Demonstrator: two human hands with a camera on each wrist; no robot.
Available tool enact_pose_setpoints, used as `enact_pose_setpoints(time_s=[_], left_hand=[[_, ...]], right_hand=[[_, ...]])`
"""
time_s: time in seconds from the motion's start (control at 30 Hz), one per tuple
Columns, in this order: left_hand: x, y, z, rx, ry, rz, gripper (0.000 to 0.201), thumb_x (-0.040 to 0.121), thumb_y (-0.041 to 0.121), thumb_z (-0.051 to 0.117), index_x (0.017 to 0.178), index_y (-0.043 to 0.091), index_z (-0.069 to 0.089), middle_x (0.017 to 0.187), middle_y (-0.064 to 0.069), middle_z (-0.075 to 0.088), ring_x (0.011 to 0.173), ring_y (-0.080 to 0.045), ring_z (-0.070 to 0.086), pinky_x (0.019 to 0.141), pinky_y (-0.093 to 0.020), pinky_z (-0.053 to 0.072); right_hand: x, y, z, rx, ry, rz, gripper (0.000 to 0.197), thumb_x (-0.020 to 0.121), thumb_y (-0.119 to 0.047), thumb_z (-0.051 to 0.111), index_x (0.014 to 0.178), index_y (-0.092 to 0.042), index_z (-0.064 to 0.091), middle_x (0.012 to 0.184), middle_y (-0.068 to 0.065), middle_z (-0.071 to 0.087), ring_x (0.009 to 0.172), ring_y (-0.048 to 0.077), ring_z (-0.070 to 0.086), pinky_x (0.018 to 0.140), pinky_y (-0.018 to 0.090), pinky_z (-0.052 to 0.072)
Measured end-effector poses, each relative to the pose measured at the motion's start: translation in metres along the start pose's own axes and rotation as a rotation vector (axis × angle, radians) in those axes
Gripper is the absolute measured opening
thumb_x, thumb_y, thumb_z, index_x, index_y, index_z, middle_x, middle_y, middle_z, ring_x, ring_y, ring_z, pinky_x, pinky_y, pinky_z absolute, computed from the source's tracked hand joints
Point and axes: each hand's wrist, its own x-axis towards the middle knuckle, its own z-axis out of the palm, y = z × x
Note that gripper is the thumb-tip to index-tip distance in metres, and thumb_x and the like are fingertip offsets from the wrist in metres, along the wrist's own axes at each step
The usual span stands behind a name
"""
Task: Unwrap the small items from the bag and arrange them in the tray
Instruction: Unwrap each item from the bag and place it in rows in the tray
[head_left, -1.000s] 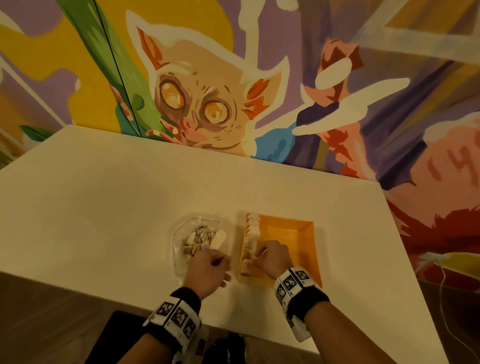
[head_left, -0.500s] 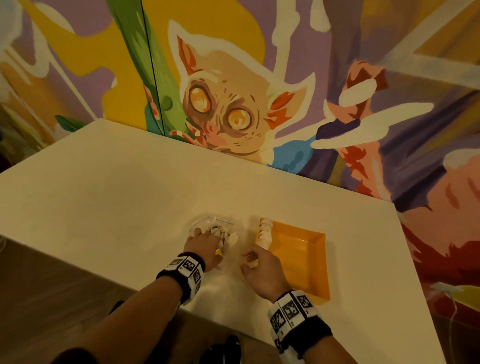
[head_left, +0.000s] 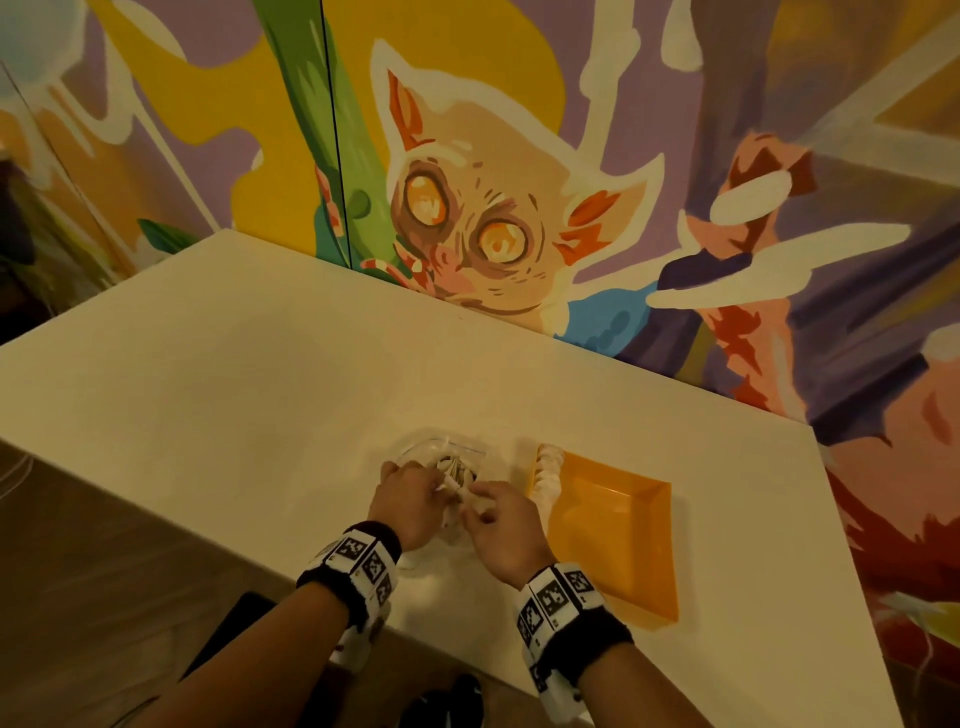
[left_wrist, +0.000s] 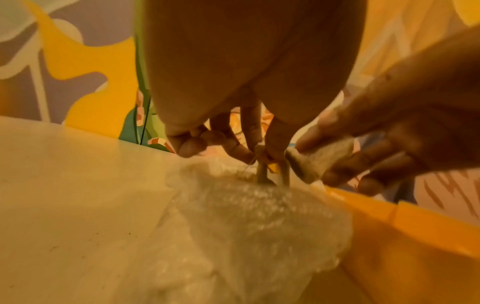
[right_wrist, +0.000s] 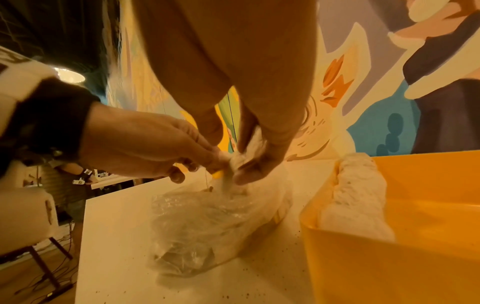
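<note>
A clear plastic bag of small wrapped items lies on the white table, left of the orange tray. A row of white unwrapped items lines the tray's left wall. Just above the bag both hands meet on one small white item. My right hand grips its pale body, as the right wrist view shows. My left hand pinches its thin string end between thumb and finger. The bag's contents are blurred under the hands.
The painted mural wall runs along the table's far edge. The near table edge crosses under my wrists. A dark flat object lies below it on the floor side. A white chair stands to the left.
My right hand left the tray and moved left over the bag. My left hand came up out of the bag. Both now hold one small item between them.
</note>
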Motion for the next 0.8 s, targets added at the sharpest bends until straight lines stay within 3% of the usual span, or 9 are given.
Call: enact_pose_setpoints(time_s=[0.07,0.17,0.23,0.37,0.43,0.5,0.6,0.67,0.8], left_hand=[[-0.004,0.007,-0.009,-0.122,0.077,-0.005,0.031,0.096,0.027,0.049,0.066,0.026,0.043,0.070,0.008,0.046,0.083,-0.019,0.043,0.083,-0.030,0.023],[-0.005,0.009,-0.022,-0.491,0.110,-0.091,0.022,0.097,0.025,0.054,0.080,0.013,0.062,0.077,0.006,0.055,0.078,-0.017,0.053,0.074,-0.026,0.040],[-0.006,0.009,-0.030,-0.715,0.136,-0.166,0.026,0.095,0.022,0.059,0.076,0.006,0.063,0.070,0.000,0.056,0.068,-0.018,0.053,0.066,-0.028,0.042],[-0.005,0.008,-0.042,-1.250,0.130,-0.321,0.019,0.095,0.010,0.057,0.079,0.000,0.062,0.078,-0.007,0.061,0.068,-0.022,0.060,0.080,-0.040,0.053],[-0.005,0.008,-0.046,-1.464,0.104,-0.365,0.017,0.095,0.007,0.053,0.079,0.002,0.058,0.079,-0.010,0.059,0.064,-0.024,0.061,0.073,-0.038,0.056],[-0.007,0.007,-0.047,-1.608,0.101,-0.423,0.017,0.092,0.007,0.052,0.075,0.005,0.053,0.073,-0.009,0.057,0.061,-0.025,0.061,0.061,-0.035,0.056],[-0.005,0.006,-0.043,-1.815,0.037,-0.498,0.015,0.085,0.008,0.048,0.070,0.011,0.046,0.073,-0.009,0.055,0.067,-0.026,0.056,0.066,-0.037,0.047],[-0.004,0.006,-0.038,-1.923,-0.056,-0.515,0.011,0.080,0.010,0.045,0.069,0.011,0.043,0.069,-0.007,0.052,0.062,-0.022,0.053,0.064,-0.033,0.048],[-0.003,0.012,-0.032,-1.881,-0.208,-0.571,0.004,0.078,0.015,0.046,0.077,0.013,0.050,0.067,-0.003,0.052,0.055,-0.016,0.049,0.048,-0.022,0.045]], right_hand=[[0.003,0.000,0.002,0.032,0.060,-0.020,0.029,0.093,-0.022,0.063,0.120,-0.012,0.063,0.120,0.002,0.063,0.095,0.011,0.064,0.067,0.002,0.043],[0.005,-0.001,0.001,0.088,0.118,-0.043,0.023,0.091,-0.012,0.064,0.113,-0.012,0.068,0.114,-0.001,0.067,0.093,0.005,0.061,0.070,0.000,0.044],[0.005,0.000,-0.001,0.131,0.147,-0.039,0.021,0.089,-0.008,0.065,0.109,-0.015,0.069,0.110,-0.004,0.068,0.092,0.004,0.061,0.071,0.001,0.045],[0.004,-0.001,-0.005,0.235,0.168,-0.027,0.022,0.087,-0.007,0.069,0.100,-0.024,0.064,0.098,-0.009,0.067,0.085,0.003,0.062,0.068,0.004,0.046],[0.002,-0.003,-0.007,0.303,0.144,-0.012,0.026,0.086,-0.010,0.070,0.105,-0.025,0.061,0.092,-0.008,0.067,0.079,0.003,0.064,0.065,0.007,0.048],[0.001,-0.005,-0.008,0.339,0.130,-0.015,0.029,0.085,-0.012,0.072,0.108,-0.026,0.061,0.089,-0.011,0.068,0.078,0.000,0.064,0.066,0.010,0.049],[0.003,-0.007,-0.009,0.309,0.118,-0.064,0.018,0.086,-0.015,0.071,0.103,-0.022,0.069,0.091,-0.011,0.070,0.083,0.000,0.064,0.072,0.017,0.051],[0.004,-0.009,-0.009,0.329,0.092,-0.093,0.011,0.087,-0.014,0.069,0.093,-0.023,0.072,0.089,-0.010,0.071,0.082,0.007,0.067,0.076,0.031,0.057],[0.002,-0.009,-0.011,0.344,0.048,-0.089,0.026,0.090,-0.009,0.065,0.083,-0.033,0.072,0.093,-0.007,0.072,0.082,0.016,0.069,0.074,0.045,0.059]])
